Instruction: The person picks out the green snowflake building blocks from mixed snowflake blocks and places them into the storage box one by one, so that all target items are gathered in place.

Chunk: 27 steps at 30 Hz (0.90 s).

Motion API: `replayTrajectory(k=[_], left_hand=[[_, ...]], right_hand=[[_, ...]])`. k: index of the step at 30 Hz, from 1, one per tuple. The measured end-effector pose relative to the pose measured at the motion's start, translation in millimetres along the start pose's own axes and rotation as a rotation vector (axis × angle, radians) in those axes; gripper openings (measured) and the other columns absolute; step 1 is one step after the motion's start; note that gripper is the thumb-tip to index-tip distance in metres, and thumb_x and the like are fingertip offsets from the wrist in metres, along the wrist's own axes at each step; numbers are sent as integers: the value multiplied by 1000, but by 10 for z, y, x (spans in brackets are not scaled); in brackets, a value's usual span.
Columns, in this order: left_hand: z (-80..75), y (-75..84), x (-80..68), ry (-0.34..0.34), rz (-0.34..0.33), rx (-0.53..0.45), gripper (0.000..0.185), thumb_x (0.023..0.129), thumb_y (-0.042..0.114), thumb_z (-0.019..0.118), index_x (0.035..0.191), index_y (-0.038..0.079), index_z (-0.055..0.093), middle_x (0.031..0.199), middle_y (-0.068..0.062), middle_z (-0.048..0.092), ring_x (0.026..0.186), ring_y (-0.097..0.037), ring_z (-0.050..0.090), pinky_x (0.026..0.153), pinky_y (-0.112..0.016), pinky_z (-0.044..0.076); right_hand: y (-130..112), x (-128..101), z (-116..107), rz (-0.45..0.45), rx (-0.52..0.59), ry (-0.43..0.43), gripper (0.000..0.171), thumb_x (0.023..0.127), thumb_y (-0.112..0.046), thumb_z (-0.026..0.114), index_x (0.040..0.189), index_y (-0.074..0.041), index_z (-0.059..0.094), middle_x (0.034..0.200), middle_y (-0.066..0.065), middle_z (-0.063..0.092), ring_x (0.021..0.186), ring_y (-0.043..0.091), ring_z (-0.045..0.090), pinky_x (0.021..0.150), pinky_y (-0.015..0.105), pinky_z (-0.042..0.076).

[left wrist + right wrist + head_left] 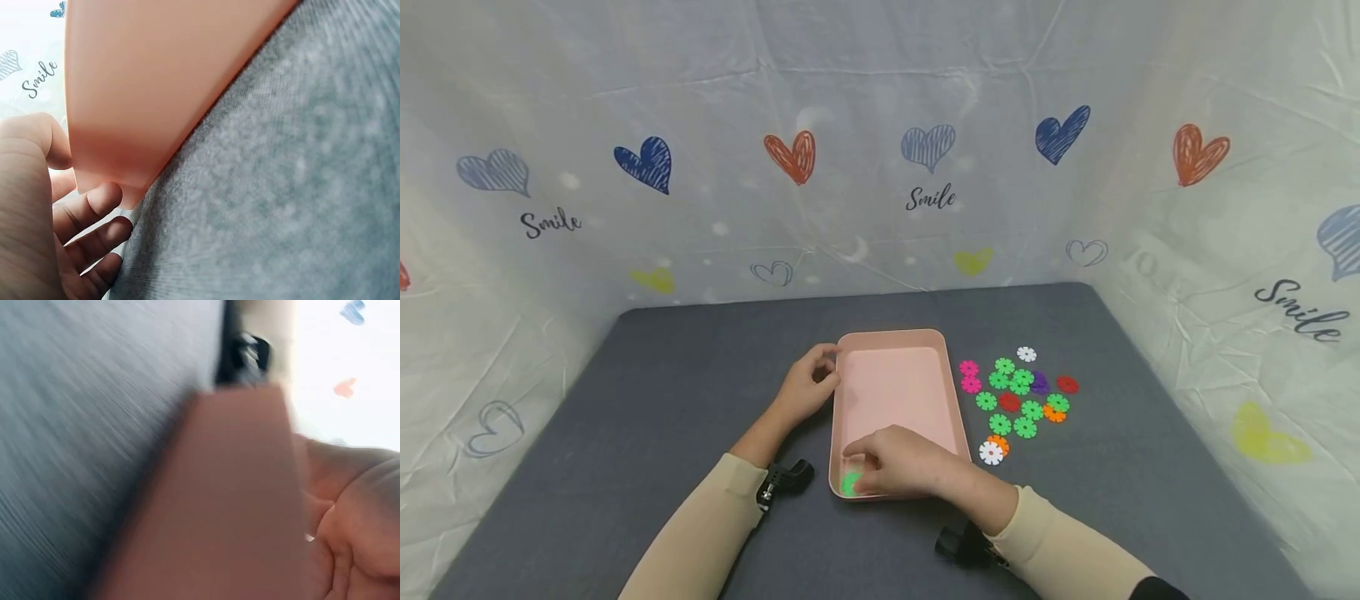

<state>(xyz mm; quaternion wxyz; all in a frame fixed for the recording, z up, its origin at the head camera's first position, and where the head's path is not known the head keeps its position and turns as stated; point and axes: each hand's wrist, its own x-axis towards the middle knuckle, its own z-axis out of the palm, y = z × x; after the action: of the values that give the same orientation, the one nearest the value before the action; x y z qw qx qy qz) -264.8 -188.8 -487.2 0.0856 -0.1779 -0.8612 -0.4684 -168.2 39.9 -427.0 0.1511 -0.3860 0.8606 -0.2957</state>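
A pink rectangular tray [901,375] lies on the dark grey table. My left hand [808,383] holds its far left corner, with fingers bent around the outer wall [156,75] in the left wrist view. Over the near left corner inside the tray, my right hand [902,462] reaches down with thumb and index finger apart. Green flower-shaped plastic disc pieces [850,484] lie beside that thumb, partly covered by the hand. The right wrist view is blurred; the tray wall [212,500] covers most of the right fingers [319,569].
To the tray's right, several loose flower discs [1000,425] lie scattered and partly overlapping, in green, pink, red, orange, purple and white. A pale curtain [850,83] printed with hearts surrounds the table [700,392] at the back and sides.
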Motion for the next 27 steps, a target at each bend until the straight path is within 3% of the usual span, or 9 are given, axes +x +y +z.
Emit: replayTrajectory(k=[3,6,9,12,16,19,23,27], left_hand=[[7,15,7,-9,-21,8,46,94,6,58,140,5,58,87,-2,66,75,-19,57,71,-37,47],[12,30,14,-19,-46,13,46,98,9,57,144,6,56,91,-4,66,76,-19,58,72,-38,47],[17,38,19,-21,-75,13,45,101,12,55,146,7,54,93,-5,66,76,-20,57,71,-38,46],[22,33,18,-17,-92,17,43,103,13,52,146,8,54,93,-6,65,76,-20,56,70,-38,45],[31,29,20,-8,-97,17,42,104,13,50,145,8,55,92,-6,64,75,-20,54,70,-38,44],[31,24,16,-3,-95,9,42,103,12,50,145,8,56,91,-6,63,74,-21,54,69,-39,44],[31,19,19,2,-81,4,41,103,11,51,144,7,56,90,-6,64,74,-21,54,69,-38,44],[34,17,25,-1,-77,-2,42,102,11,51,144,6,56,91,-6,65,74,-20,55,69,-37,45]], right_hand=[[68,-48,-269,23,7,73,38,91,-19,78,126,-6,71,74,-9,60,63,5,53,64,25,46],[239,-130,-602,104,-16,204,36,94,-20,75,127,-6,71,80,-6,63,67,8,56,64,28,48],[507,-248,-889,234,-74,336,35,98,-18,70,130,-3,69,77,-3,60,63,11,51,62,32,45],[792,-379,-1079,381,-127,400,37,100,-16,66,133,2,66,73,2,56,59,16,46,62,35,42],[1112,-529,-1189,510,-185,398,37,100,-13,65,132,6,65,81,9,61,67,22,53,66,41,45],[1291,-578,-1174,550,-248,375,36,99,-11,65,131,7,66,101,19,68,89,33,64,79,48,51],[1454,-586,-1122,581,-311,342,35,98,-9,65,130,5,67,128,30,62,122,47,55,98,57,46],[1549,-588,-1101,595,-321,354,32,96,-9,68,125,5,70,127,32,61,123,50,52,99,59,44]])
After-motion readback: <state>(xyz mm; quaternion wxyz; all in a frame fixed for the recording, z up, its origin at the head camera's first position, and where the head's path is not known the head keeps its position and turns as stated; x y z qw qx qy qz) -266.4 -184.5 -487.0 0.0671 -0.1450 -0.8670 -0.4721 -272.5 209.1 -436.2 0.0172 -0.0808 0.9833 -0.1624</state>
